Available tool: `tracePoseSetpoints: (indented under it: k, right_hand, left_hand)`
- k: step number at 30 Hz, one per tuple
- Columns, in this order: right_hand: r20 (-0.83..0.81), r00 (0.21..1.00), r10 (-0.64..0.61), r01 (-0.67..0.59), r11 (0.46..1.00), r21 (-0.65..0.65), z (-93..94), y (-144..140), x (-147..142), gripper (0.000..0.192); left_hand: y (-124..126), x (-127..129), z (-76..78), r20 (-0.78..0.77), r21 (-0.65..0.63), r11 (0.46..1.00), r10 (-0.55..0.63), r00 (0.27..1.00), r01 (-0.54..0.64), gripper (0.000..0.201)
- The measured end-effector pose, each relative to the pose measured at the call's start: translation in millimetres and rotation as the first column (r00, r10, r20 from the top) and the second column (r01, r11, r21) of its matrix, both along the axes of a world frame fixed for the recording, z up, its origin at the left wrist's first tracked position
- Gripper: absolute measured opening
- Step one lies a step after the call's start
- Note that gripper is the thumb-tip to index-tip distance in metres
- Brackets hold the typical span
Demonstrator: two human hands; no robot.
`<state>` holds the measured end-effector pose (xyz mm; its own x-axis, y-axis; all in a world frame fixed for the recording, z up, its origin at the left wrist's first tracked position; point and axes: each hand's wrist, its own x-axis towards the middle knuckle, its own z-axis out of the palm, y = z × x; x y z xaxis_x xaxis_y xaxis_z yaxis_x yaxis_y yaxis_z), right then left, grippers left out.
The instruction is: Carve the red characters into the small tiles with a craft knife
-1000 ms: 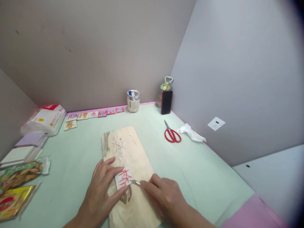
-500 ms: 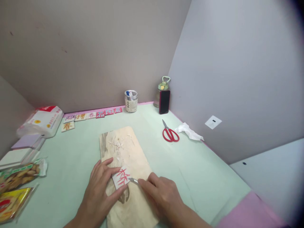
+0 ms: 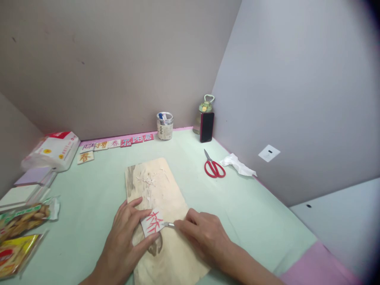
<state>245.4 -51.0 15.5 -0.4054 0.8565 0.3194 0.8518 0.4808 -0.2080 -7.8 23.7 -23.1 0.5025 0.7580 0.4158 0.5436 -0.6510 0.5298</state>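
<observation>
A small white carving block (image 3: 152, 222) with a red character on its face lies on the wooden board (image 3: 175, 194). My left hand (image 3: 127, 229) grips the block at its left and lower edges between thumb and fingers. In my right hand (image 3: 204, 237), closed around its handle, is a carving knife (image 3: 170, 225). Its tip touches or nearly touches the right edge of the block; I cannot tell which. Pale shavings (image 3: 147, 180) are scattered over the upper part of the board.
Red-handled scissors (image 3: 214, 168) and a crumpled tissue (image 3: 239, 165) lie on the right. Behind are a jar (image 3: 165, 128), a phone (image 3: 207, 127) leaning on a bottle (image 3: 197, 120), and several character tiles (image 3: 114, 143). A tissue pack (image 3: 55, 152) and snack bags (image 3: 26, 219) sit left.
My right hand has shifted slightly up and right, and the knife now lies flatter beside the block. My left hand and the block have stayed in place.
</observation>
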Motion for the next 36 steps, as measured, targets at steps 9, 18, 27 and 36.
tracePoseSetpoints:
  k: [9, 18, 27, 36]
  right_hand:
    - [-0.045, 0.999, 0.001, -0.001, 1.0, 0.002, -4.1, 2, -1, 0.028]
    - [0.021, 0.997, 0.079, -0.078, 0.995, -0.063, 3.9, 7, 11, 0.024]
    - [-0.049, 0.998, 0.048, -0.054, 0.989, -0.141, 1.3, 6, 8, 0.027]
    - [-0.06, 0.998, -0.005, 0.0, 0.997, -0.08, -2.4, 4, 2, 0.027]
  left_hand:
    - [1, 1, 1.7, 0.0, -0.005, 1.0, -0.004, 1.0, 0.004, 0.03]
    - [4, -1, -0.1, -0.051, 0.052, 0.998, -0.019, 0.999, 0.022, 0.035]
    - [1, -1, -0.4, -0.041, 0.06, 0.998, -0.009, 0.999, 0.011, 0.032]
    - [-1, 1, -1.5, -0.021, 0.031, 0.999, 0.017, 1.0, -0.016, 0.032]
